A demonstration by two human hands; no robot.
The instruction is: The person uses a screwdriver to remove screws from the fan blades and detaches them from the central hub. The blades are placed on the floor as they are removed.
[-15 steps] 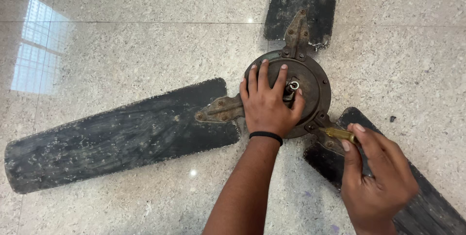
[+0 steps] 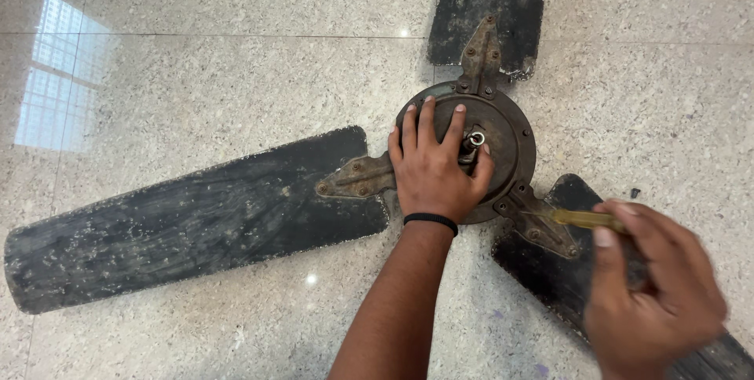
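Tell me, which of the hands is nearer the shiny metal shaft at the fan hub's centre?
Left. The left hand lies on the hub beside the shiny metal shaft; the right hand is off by the lower-right blade.

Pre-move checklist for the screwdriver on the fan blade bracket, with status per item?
1. Left hand flat on the round rusty metal fan motor housing, bracing it: ok.
2. Right hand gripping the yellow-handled screwdriver: ok.
3. Screwdriver tip seated in a screw on the rusty blade bracket: cannot tell, blurred.
4. Dusty black fan blade on the left lying flat on the speckled stone floor: ok.
5. Small dark loose piece on the floor, apart from the hands: ok.
6. Central shaft free of the fingers: not ok, the left thumb lies against it.
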